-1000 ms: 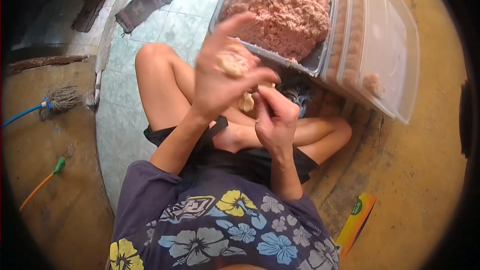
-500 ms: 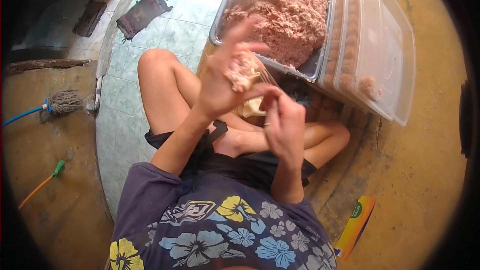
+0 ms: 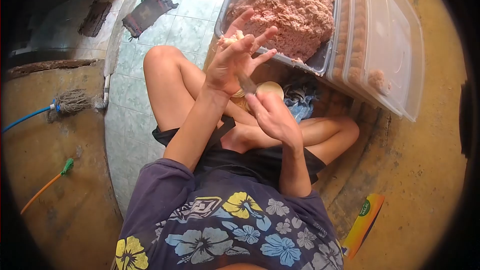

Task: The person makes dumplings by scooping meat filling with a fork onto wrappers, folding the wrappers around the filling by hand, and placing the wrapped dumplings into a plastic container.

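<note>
Against the earlier frame, the left hand (image 3: 231,68) has turned so that its fingers fan out wide towards 1 o'clock, where before its palm cupped the lump in fuller view. The pale, pinkish lump (image 3: 233,38) now shows only in part, on the left hand's far side, at 12 o'clock from the wrist. The right hand (image 3: 274,116) has come away from the left thumb, where its fingertips were pinching; it is closed on a flat, dull tool (image 3: 246,84) that points to 11 o'clock, towards the left palm. The two hands are apart but near each other.

Pale rounds (image 3: 270,88) are easier to see now, just beyond the right hand, with the blue cloth (image 3: 301,108) at 2 o'clock from it. The tray (image 3: 324,54) heaped with pink minced mixture (image 3: 287,12) lies at 1 o'clock, and the clear containers (image 3: 390,45) at 2 o'clock beside it.

Much of the lump is hidden by the left fingers, so its shape cannot be made out. The tool's grip end is inside the right hand, and whether its tip touches the left palm cannot be told. The right hand partly covers the rounds. The tray's far end is cut off at 12 o'clock.
</note>
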A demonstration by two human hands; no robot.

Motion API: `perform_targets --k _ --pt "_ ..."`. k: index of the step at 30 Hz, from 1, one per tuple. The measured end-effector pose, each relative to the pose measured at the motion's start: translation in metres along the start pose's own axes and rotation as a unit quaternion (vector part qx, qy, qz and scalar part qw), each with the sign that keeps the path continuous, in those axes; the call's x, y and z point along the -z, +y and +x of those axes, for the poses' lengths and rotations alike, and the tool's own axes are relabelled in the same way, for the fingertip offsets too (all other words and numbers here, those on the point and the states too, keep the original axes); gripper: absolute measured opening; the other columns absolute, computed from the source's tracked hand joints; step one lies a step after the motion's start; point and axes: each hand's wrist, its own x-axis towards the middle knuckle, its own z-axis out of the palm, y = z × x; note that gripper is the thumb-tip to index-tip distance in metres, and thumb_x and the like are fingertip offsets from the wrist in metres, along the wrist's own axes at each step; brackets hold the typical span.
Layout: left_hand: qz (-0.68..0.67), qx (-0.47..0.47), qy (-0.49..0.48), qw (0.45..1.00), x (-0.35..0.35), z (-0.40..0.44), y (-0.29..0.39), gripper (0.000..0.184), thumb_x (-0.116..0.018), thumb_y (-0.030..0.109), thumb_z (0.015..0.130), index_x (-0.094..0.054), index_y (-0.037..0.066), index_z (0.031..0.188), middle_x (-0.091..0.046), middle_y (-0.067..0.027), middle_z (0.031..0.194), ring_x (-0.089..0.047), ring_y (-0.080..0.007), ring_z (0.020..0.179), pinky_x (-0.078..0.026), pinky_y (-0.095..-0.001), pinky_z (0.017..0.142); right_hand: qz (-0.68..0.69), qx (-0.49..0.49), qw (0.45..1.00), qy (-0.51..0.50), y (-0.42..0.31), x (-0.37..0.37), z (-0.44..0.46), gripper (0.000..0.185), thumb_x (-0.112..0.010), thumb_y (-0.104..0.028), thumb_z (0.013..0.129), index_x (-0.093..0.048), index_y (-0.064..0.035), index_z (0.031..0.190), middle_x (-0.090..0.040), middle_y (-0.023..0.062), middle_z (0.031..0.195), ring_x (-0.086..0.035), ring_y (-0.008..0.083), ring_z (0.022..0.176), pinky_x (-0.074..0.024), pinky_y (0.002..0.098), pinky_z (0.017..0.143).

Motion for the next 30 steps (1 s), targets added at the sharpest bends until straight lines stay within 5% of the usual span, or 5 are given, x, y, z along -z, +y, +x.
perform_targets --k 9,16,20,25,30 --pt "0.431 -0.133 -0.039 0.892 -0.005 -0.013 0.035 0.107 -0.077 -0.009 0.074 -0.011 0.007 0.157 -0.065 -0.0057 0.082 -0.06 -0.0083 0.069 -0.05 -0.02 0.06 0.082 -0.022 0.987 0.133 0.018 0.002 -0.008 0.034 -0.042 -0.021 0.106 -0.054 -0.0028 0.08 -0.046 -0.001 0.064 -0.041 0.0062 0.057 -0.0336 0.0274 0.05" --pt "0.697 -0.185 0.079 0.688 -0.007 -0.007 0.021 0.1 -0.081 -0.01 0.07 -0.027 0.007 0.153 -0.062 -0.0029 0.076 -0.06 -0.009 0.068 -0.051 -0.0213 0.061 -0.15 0.035 0.976 0.155 -0.017 -0.007 -0.005 0.019 -0.054 -0.014 0.095 -0.058 0.0043 0.09 -0.058 0.0301 0.074 -0.059 0.0494 0.073 -0.0441 0.0518 0.063" --pt "0.413 -0.095 -0.027 0.905 -0.013 -0.018 0.053 0.081 -0.077 -0.009 0.075 -0.042 0.005 0.146 -0.062 -0.001 0.08 -0.057 -0.0038 0.065 -0.049 -0.0184 0.059 -0.168 0.086 0.924 0.332 -0.025 0.032 -0.019 0.01 -0.061 -0.007 0.089 -0.068 0.0004 0.093 -0.064 0.023 0.078 -0.063 0.0365 0.069 -0.0484 0.0387 0.065" --pt "0.709 -0.129 -0.041 0.692 -0.009 -0.013 0.017 0.088 -0.067 -0.005 0.072 -0.037 0.017 0.152 -0.066 -0.0053 0.081 -0.061 -0.0092 0.072 -0.053 -0.0252 0.068 -0.405 0.05 0.881 0.241 -0.072 0.064 -0.011 0.014 -0.062 -0.009 0.087 -0.07 -0.0004 0.095 -0.068 0.0199 0.083 -0.067 0.0361 0.08 -0.0513 0.0397 0.072" --pt "0.359 -0.023 -0.082 0.929 0.001 -0.012 0.026 0.085 -0.077 -0.007 0.073 -0.041 0.01 0.148 -0.063 -0.0001 0.078 -0.058 -0.0055 0.074 -0.05 -0.0225 0.069 -0.616 -0.143 0.755 0.172 -0.032 0.107 0.032 0.016 -0.056 -0.009 0.084 -0.069 -0.0006 0.086 -0.068 0.0215 0.081 -0.068 0.039 0.082 -0.0522 0.0464 0.075"
